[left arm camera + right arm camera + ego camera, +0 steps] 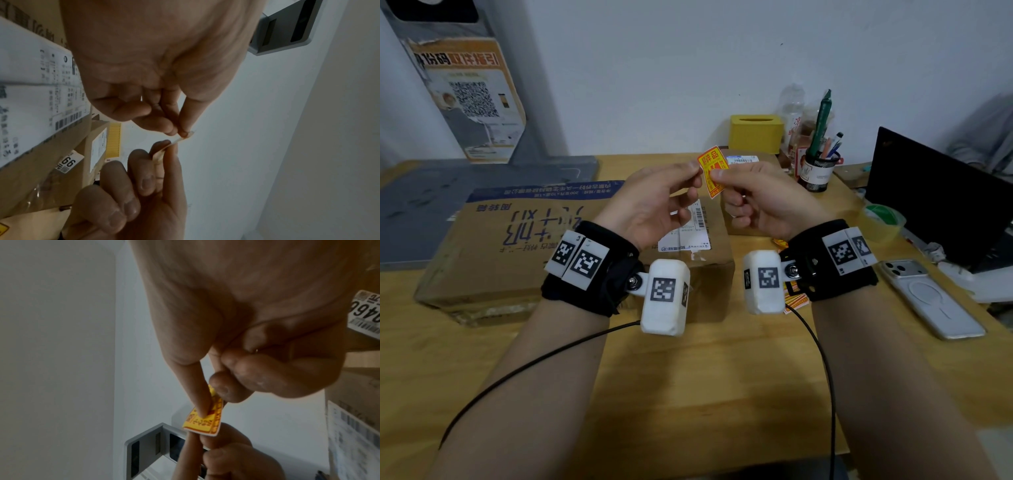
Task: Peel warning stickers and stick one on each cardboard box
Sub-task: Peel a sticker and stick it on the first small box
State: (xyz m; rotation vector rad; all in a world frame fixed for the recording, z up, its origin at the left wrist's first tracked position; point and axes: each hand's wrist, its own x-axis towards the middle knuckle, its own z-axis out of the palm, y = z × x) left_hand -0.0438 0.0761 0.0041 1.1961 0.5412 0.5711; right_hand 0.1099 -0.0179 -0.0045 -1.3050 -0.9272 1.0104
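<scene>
Sticker (713, 171): yellow and red warning label, held in the air above the desk (688, 377), between both hands and over the boxes. Left hand (650, 202): thumb and forefinger pinch the sticker's left edge near its top; remaining fingers curl loosely. Right hand (763, 202): thumb and forefinger pinch the sticker's right side; the other fingers fold into the palm. In the right wrist view the thumb lies flat on the printed face; in the left wrist view the sticker shows edge-on as a thin strip between the two grips.

Large box (493, 246): flat brown cardboard with blue print, lying on the left of the desk.
Middle box (705, 267): brown cardboard with a white shipping label on top, just beside the large box, below the hands.
Small box (736, 219): brown cardboard, behind the right hand, with a white label.
Loose stickers (796, 298): yellow-red pieces on the desk under the right wrist.
Phone (931, 301): lying on the desk's right side.
Pen cup (818, 171), yellow tissue box (756, 133), tape roll (883, 219): toward the back right.
</scene>
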